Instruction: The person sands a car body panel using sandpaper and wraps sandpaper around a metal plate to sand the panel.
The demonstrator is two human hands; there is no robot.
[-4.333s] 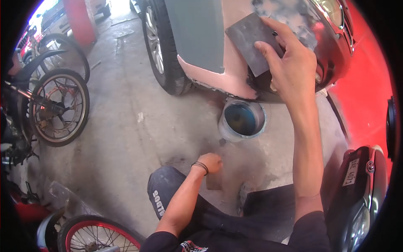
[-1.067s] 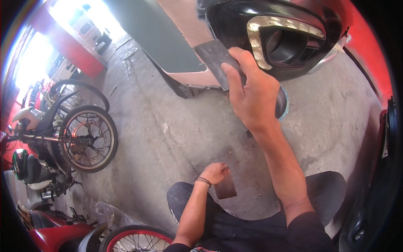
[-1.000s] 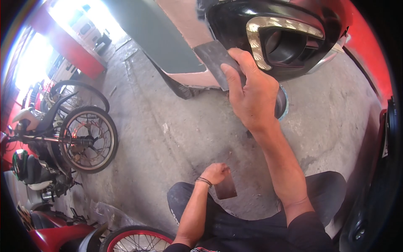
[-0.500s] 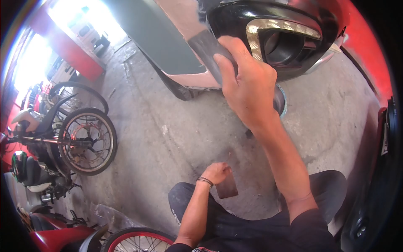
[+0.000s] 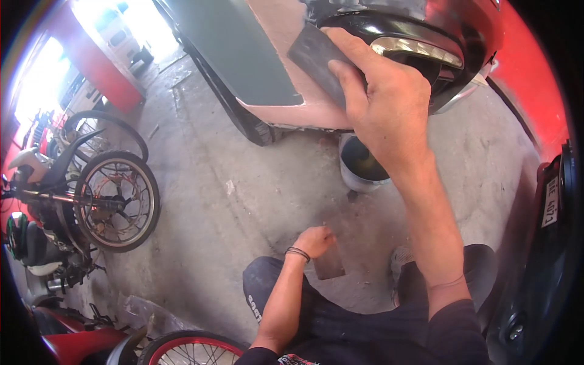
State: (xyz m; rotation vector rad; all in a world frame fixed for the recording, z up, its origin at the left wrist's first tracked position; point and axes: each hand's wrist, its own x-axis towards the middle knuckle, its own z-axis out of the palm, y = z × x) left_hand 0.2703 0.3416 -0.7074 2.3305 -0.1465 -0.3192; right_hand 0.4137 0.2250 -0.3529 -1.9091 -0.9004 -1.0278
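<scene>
Thumb and fingers of my right hand (image 5: 389,100) grip a dark grey rectangular sheet (image 5: 319,61) against the car's pink filler patch (image 5: 322,114), beside a grey-green area (image 5: 243,61). Low over the floor, my left hand (image 5: 316,241) is closed on a brown rectangular sheet (image 5: 329,263) that hangs below its fingers. A bucket (image 5: 360,174) with dark liquid stands on the floor under the bumper, partly hidden by my right forearm.
A motorcycle wheel (image 5: 117,201) stands at the left, with a red-rimmed wheel (image 5: 193,353) at the bottom. A dark car with a number plate (image 5: 550,202) is at the right. A red pillar (image 5: 100,58) rises at the upper left.
My right hand and the grey sheet have moved right and up across the car panel since half a second ago. The view has shifted, and more of the bucket shows.
</scene>
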